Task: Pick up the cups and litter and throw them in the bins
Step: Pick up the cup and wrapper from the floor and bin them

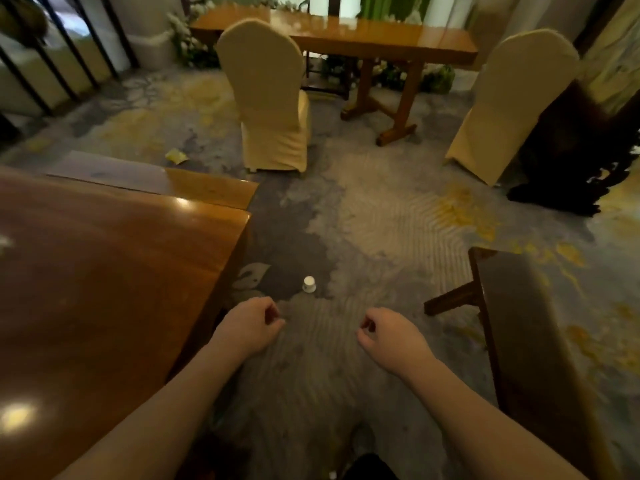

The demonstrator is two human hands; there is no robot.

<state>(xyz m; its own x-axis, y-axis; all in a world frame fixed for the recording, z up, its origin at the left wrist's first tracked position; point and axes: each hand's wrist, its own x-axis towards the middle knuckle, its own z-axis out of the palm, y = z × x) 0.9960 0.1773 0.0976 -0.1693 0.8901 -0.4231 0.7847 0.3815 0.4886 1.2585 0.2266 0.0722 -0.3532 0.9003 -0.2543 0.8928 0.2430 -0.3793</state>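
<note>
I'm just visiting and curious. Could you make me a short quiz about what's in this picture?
1. True or false: the white cup stands upside down on the carpet.
2. Which lies farther from the person, the cup or the yellow litter?
3. What do the left hand and right hand hold?
A) cups B) nothing C) litter

Key: 1 true; 2 the yellow litter, near the covered chair; 3 B.
</note>
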